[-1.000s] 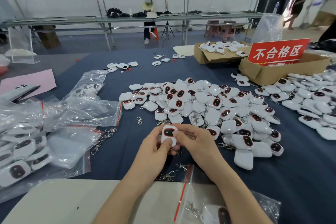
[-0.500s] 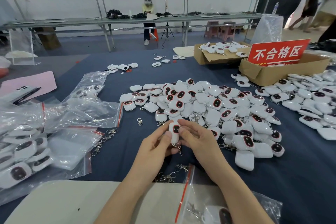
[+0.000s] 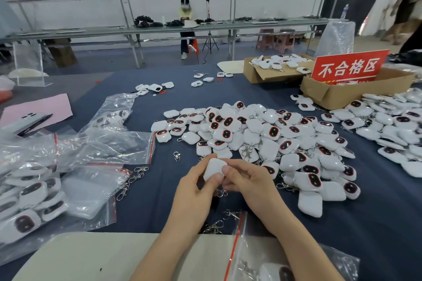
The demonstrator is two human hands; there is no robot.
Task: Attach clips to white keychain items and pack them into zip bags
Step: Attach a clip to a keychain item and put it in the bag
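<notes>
**Above the blue cloth [image 3: 159,210], one keychain [image 3: 213,167] is held in two hands**

The white keychain is pinched between the left hand [image 3: 194,190] and the right hand [image 3: 250,186], just in front of the pile [image 3: 269,131]. Its plain back is turned up. Both hands are curled round it. A small clip [image 3: 221,193] is seen hanging just under it. Zip bags [image 3: 86,191] are laid on the left, some filled with keychains. Loose clips [image 3: 213,227] are scattered near the wrists. A box [image 3: 338,96] is set far right.
</notes>
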